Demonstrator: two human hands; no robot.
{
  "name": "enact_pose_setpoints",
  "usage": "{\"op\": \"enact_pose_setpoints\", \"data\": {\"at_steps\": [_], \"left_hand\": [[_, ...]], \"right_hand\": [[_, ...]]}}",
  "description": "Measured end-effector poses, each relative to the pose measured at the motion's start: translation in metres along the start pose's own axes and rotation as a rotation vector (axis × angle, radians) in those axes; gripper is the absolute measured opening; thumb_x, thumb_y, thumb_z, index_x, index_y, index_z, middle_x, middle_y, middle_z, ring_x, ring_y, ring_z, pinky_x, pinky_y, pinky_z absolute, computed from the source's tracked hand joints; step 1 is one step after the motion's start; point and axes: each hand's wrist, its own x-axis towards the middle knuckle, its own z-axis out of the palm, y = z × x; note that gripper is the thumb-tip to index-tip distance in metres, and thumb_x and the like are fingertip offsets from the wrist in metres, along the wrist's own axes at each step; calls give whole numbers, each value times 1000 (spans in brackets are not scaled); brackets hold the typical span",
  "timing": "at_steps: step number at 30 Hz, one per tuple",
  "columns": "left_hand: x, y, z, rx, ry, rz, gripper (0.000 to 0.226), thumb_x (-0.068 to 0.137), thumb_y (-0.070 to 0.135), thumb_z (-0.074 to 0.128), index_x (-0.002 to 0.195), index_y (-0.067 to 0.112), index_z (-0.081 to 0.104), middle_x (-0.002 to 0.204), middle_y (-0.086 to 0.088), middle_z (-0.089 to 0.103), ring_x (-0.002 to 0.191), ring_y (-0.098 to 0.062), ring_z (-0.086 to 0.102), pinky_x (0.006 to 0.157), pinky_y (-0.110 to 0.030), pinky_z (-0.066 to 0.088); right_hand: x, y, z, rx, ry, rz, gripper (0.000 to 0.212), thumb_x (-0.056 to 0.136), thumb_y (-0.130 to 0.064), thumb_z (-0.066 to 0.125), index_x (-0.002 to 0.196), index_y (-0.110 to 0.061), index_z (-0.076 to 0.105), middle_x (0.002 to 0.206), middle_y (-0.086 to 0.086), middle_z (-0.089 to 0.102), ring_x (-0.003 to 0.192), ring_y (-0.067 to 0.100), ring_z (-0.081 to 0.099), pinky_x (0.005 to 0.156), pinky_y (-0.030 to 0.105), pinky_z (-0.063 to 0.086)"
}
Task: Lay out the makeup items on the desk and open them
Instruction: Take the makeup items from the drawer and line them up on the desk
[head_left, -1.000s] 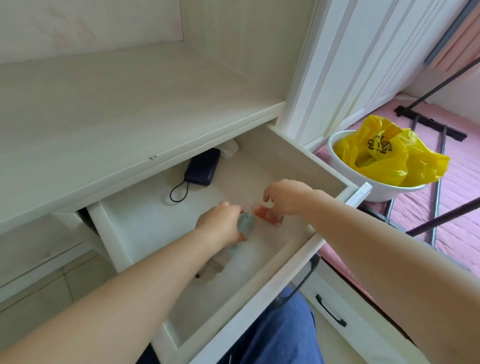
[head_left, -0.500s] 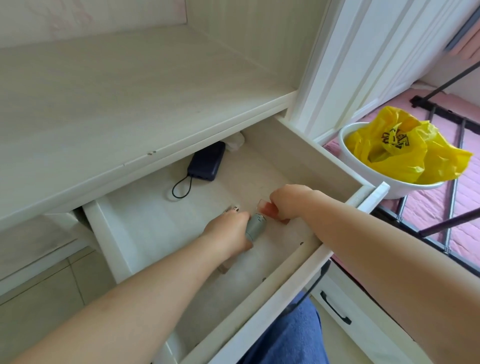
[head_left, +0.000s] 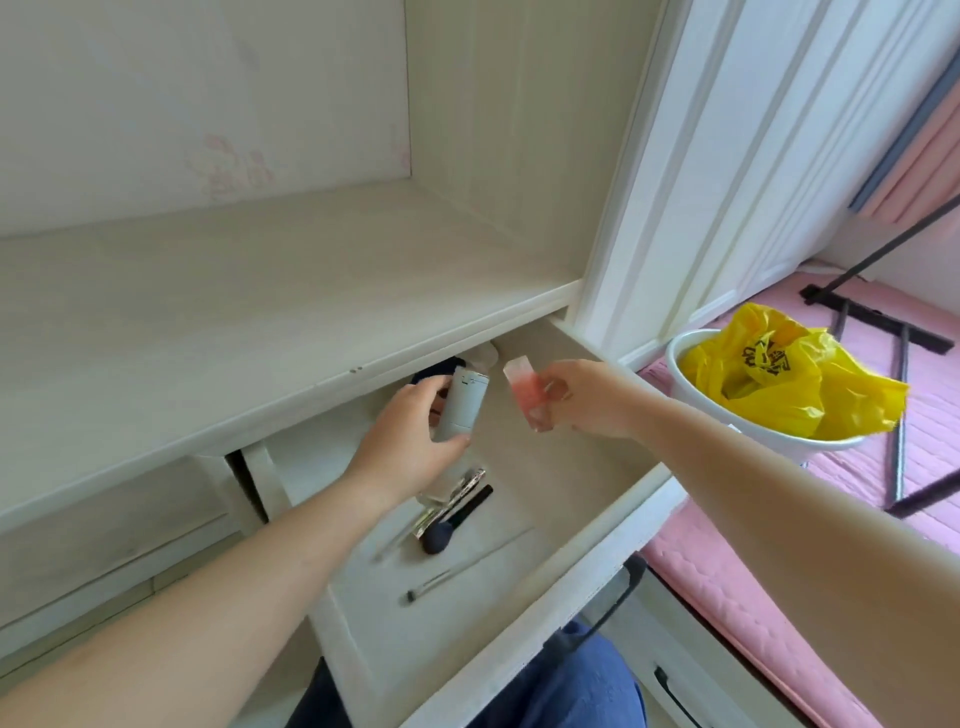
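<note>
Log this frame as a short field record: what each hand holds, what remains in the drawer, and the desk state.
left hand: grips a pale grey tube, lifted above the drawer
right hand: pinches a clear pink-tinted tube
drawer: open; holds a dark-headed brush, a thin stick and a shiny item by the brush
desk: no makeup items laid out yet
beside drawer: white bin with yellow bag

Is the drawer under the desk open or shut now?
Open. The drawer is pulled out from under the desk, and a dark brush lies visible on its floor.
</note>
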Motion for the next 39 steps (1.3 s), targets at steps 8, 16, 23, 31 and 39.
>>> {"op": "enact_pose_setpoints", "data": {"at_steps": [8,16,23,31,39], "left_hand": [[-32,16,-89,-142,246,33,57,79,20,73,129,27,47,101,14,56,85,5,60,67,-8,42],[-65,-8,-185,-172,425,4,57,79,16,73,128,28,47,103,15,55,91,-7,64,75,-16,46],[-89,-69,-273,-127,594,-69,53,79,15,73,127,22,53,115,4,59,90,-2,63,69,-13,44],[-120,-152,-359,-68,808,-176,50,76,16,75,121,25,55,116,6,58,96,-8,62,73,-17,44],[-128,-221,-428,3,968,-251,51,76,16,75,122,25,53,117,6,56,98,-10,60,78,-21,44]], "right_hand": [[-15,-79,-8,242,66,-192,20,79,-20,69,96,-26,60,95,-2,69,84,18,63,75,36,55],[5,-189,10,297,3,-378,17,86,-15,64,100,-24,59,87,-12,60,83,10,57,68,24,54],[45,-296,50,375,-41,-490,22,86,-15,65,106,-22,61,99,-3,60,89,14,60,75,28,57],[91,-419,127,474,-119,-586,17,85,-12,64,87,-28,59,91,-4,58,84,14,58,69,26,56],[139,-511,186,527,-109,-578,23,84,-19,66,106,-20,62,86,-10,60,81,16,59,83,42,57]]}}
